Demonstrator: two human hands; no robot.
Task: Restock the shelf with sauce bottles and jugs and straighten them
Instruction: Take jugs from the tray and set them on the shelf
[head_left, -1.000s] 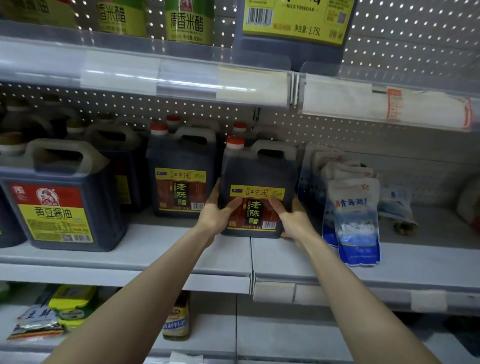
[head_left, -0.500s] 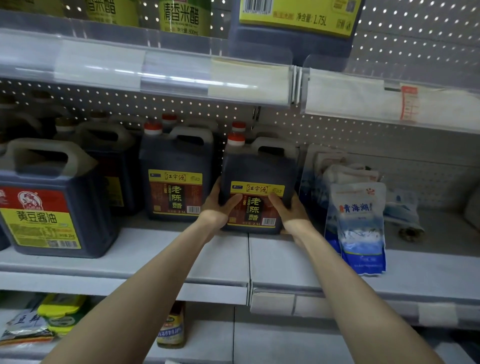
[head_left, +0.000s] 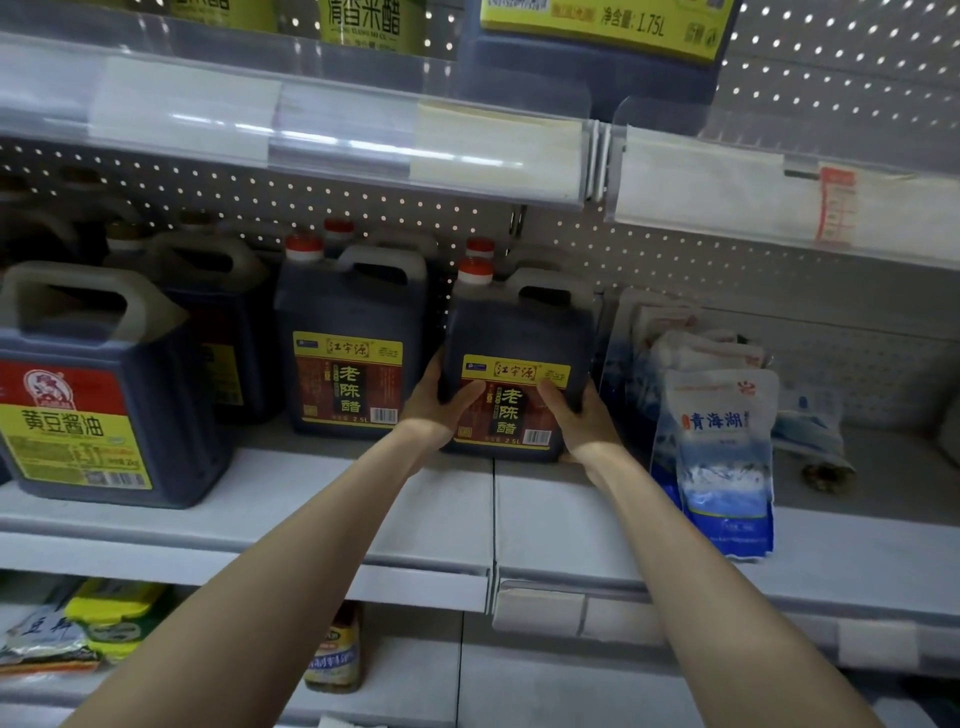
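Observation:
A dark vinegar jug (head_left: 519, 343) with a red cap and a yellow-and-brown label stands upright on the grey middle shelf (head_left: 322, 499). My left hand (head_left: 441, 405) grips its lower left corner, thumb across the label. My right hand (head_left: 576, 415) grips its lower right corner the same way. A matching vinegar jug (head_left: 353, 332) stands just to its left, with more red-capped jugs behind both. Farther left stands a big soy sauce jug (head_left: 98, 395) with a red-and-yellow label.
White-and-blue salt bags (head_left: 722, 457) lean right beside the held jug. Above, a shelf with a clear price rail (head_left: 332, 140) carries green-labelled bottles and a large rice vinegar jug (head_left: 597, 47). The lower shelf holds a small jar (head_left: 335, 654) and yellow packets (head_left: 109, 613).
The jug has slid a little deeper onto the shelf with both hands still on it. The view has shifted slightly, so the shelf contents sit further left.

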